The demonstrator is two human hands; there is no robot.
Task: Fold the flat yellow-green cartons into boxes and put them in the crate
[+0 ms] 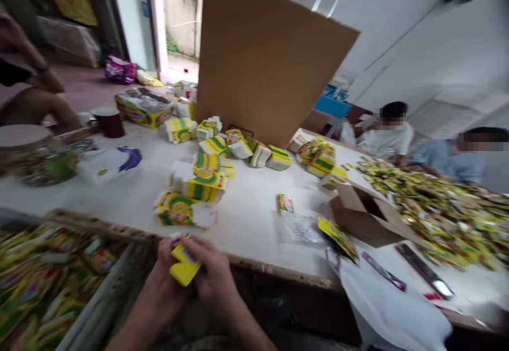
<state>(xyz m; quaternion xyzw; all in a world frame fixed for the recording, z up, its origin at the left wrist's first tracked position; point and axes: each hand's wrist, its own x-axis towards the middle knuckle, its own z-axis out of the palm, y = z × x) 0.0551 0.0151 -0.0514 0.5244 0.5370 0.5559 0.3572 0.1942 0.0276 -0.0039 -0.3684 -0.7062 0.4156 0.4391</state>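
Observation:
Between my two hands, just off the table's front edge, is a small yellow carton (186, 266). My left hand (169, 271) wraps round its left side, and my right hand (210, 269) grips its upper right side. The fingers are partly blurred. On the white table (246, 208) beyond my hands lie flattened yellow-green printed cartons (175, 209), with stacks of similar cartons (207, 181) behind them. More bundles stand in a row along the foot of a tall brown cardboard sheet (266, 59).
A bin of yellow packets (43, 287) is at the lower left. On the right are an open cardboard box (369, 216), a large packet heap (449, 208), a phone (423, 270) and a white bag (393, 303). Two people sit beyond; another person's arm and leg show at left.

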